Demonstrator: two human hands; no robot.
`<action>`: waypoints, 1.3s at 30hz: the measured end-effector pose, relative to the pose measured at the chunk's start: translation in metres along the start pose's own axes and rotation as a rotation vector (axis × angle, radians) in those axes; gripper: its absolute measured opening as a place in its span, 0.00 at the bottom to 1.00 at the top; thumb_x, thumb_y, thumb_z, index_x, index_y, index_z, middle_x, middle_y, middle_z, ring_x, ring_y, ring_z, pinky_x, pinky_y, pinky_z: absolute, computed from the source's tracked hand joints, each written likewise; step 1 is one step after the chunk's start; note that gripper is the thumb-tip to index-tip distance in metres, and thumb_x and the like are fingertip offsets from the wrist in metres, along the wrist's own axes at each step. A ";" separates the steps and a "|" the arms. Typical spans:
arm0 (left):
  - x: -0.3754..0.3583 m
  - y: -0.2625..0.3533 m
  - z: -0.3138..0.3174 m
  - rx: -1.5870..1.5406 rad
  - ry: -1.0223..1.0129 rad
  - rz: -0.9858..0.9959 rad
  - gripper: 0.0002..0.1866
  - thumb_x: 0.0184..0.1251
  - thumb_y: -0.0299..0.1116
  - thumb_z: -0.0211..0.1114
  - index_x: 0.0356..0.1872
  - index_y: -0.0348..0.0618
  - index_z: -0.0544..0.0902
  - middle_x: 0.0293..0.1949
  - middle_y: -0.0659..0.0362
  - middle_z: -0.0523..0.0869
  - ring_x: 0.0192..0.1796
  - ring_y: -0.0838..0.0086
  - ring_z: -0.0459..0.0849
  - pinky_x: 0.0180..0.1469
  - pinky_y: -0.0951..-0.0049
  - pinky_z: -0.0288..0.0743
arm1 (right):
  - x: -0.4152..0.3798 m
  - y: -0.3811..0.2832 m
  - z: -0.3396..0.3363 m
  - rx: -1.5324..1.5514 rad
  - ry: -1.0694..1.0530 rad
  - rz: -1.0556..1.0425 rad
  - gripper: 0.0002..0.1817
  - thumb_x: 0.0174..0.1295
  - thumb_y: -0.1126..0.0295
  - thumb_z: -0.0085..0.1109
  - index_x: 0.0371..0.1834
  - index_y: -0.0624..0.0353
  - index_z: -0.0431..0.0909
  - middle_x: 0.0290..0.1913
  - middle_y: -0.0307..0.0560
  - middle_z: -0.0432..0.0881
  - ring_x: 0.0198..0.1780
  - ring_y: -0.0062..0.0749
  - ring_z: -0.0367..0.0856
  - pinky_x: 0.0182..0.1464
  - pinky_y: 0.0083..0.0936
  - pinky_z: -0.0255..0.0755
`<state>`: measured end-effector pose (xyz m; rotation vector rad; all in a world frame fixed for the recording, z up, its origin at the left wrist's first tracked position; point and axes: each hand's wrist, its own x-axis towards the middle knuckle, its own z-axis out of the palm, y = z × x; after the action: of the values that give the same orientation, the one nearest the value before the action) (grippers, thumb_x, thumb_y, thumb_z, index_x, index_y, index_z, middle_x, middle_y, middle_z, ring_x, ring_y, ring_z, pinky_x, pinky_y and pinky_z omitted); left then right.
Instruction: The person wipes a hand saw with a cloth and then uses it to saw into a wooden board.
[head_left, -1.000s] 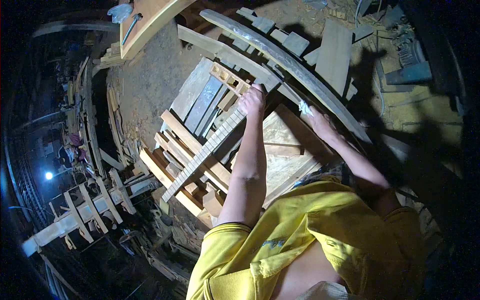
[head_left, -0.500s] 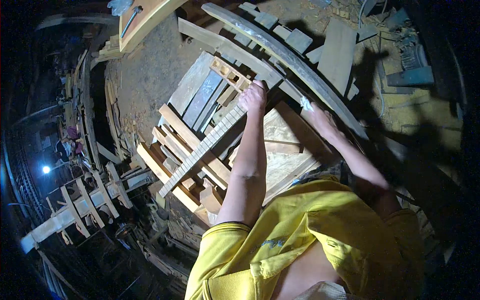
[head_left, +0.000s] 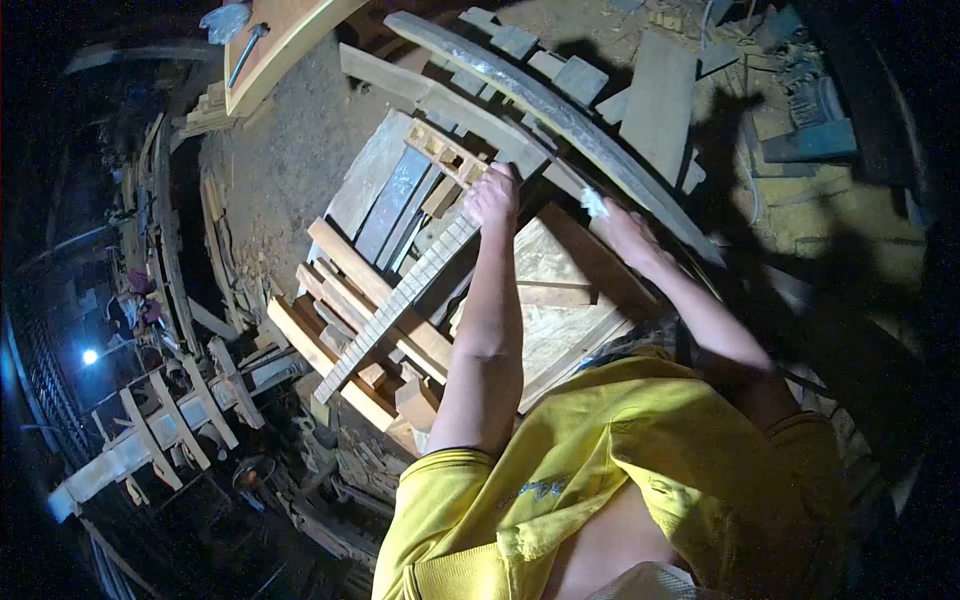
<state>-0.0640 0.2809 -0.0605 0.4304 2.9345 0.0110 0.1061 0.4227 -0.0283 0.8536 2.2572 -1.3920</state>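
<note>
My left hand (head_left: pixel 492 197) is closed over the upper end of a long, narrow wooden strip (head_left: pixel 400 297) marked with many crosswise lines. The strip slants down to the left across several loose wood pieces (head_left: pixel 350 262). Just beyond my left hand lies a wooden piece with square recesses (head_left: pixel 440 150). My right hand (head_left: pixel 628 236) is closed at the white-wrapped end (head_left: pixel 594 202) of a thin dark tool. Its shaft reaches up and left towards the strip's upper end; I cannot make out its exact kind or whether it touches the wood.
A long curved beam (head_left: pixel 560 120) runs past the far side of both hands. Pale wood blocks (head_left: pixel 570 340) sit close to my body. A board with a hammer (head_left: pixel 248 55) is at upper left. Boards (head_left: pixel 660 100) and a bluish-grey machine (head_left: pixel 812 140) stand at right.
The whole view has shifted slightly, so the scene appears a little further left. Both hands keep their grips, with little visible movement relative to the wood.
</note>
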 end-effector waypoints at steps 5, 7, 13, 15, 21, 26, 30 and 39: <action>0.002 0.000 0.005 -0.015 0.036 -0.025 0.27 0.63 0.44 0.35 0.24 0.41 0.83 0.28 0.50 0.83 0.33 0.59 0.83 0.40 0.62 0.75 | 0.062 -0.021 0.019 -0.062 0.076 0.081 0.15 0.61 0.61 0.38 0.49 0.54 0.63 0.44 0.63 0.73 0.49 0.58 0.70 0.48 0.48 0.64; 0.004 0.002 0.001 0.002 -0.002 -0.049 0.27 0.63 0.44 0.35 0.25 0.40 0.83 0.29 0.49 0.83 0.34 0.58 0.83 0.40 0.62 0.74 | 0.042 -0.023 0.005 -0.076 0.067 0.033 0.15 0.61 0.62 0.39 0.49 0.54 0.63 0.44 0.63 0.73 0.48 0.58 0.71 0.48 0.49 0.64; 0.004 -0.003 0.011 0.032 -0.043 -0.069 0.28 0.63 0.45 0.34 0.28 0.40 0.83 0.31 0.48 0.83 0.36 0.58 0.83 0.42 0.62 0.74 | 0.007 -0.007 -0.002 -0.092 0.046 -0.032 0.14 0.60 0.63 0.42 0.47 0.53 0.64 0.38 0.62 0.75 0.41 0.59 0.74 0.42 0.48 0.67; 0.006 -0.001 0.009 0.023 -0.021 -0.065 0.28 0.63 0.45 0.34 0.28 0.40 0.83 0.32 0.48 0.83 0.36 0.58 0.83 0.42 0.62 0.73 | 0.020 -0.025 -0.004 -0.076 0.022 -0.073 0.14 0.59 0.63 0.43 0.47 0.53 0.64 0.40 0.62 0.75 0.44 0.58 0.73 0.44 0.48 0.66; 0.002 0.001 0.003 0.031 -0.051 -0.056 0.26 0.63 0.44 0.34 0.30 0.43 0.82 0.34 0.49 0.83 0.38 0.60 0.82 0.43 0.63 0.72 | 0.017 -0.036 -0.008 -0.092 -0.010 -0.046 0.17 0.61 0.61 0.40 0.53 0.51 0.62 0.43 0.62 0.73 0.49 0.56 0.71 0.49 0.46 0.64; 0.000 -0.002 0.000 0.082 -0.020 0.016 0.16 0.61 0.37 0.42 0.28 0.42 0.78 0.28 0.46 0.82 0.34 0.59 0.83 0.35 0.62 0.75 | 0.010 0.011 0.008 -0.095 0.031 -0.096 0.16 0.61 0.63 0.42 0.52 0.52 0.63 0.43 0.61 0.75 0.46 0.56 0.73 0.46 0.45 0.67; -0.003 0.006 -0.014 -0.021 -0.040 -0.062 0.17 0.60 0.38 0.42 0.26 0.42 0.79 0.29 0.45 0.82 0.34 0.59 0.83 0.37 0.63 0.75 | 0.039 -0.050 0.000 -0.090 0.000 -0.018 0.14 0.60 0.64 0.38 0.47 0.55 0.65 0.45 0.62 0.74 0.48 0.56 0.71 0.50 0.46 0.64; 0.000 -0.006 0.012 0.076 0.026 0.068 0.22 0.64 0.42 0.37 0.29 0.45 0.81 0.33 0.50 0.83 0.38 0.63 0.82 0.40 0.63 0.73 | 0.010 -0.004 0.009 -0.134 -0.025 0.052 0.16 0.59 0.59 0.45 0.49 0.52 0.66 0.40 0.61 0.76 0.44 0.55 0.74 0.44 0.46 0.67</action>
<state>-0.0635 0.2747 -0.0723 0.5451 2.9522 -0.0863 0.0955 0.4167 -0.0353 0.8397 2.2632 -1.2071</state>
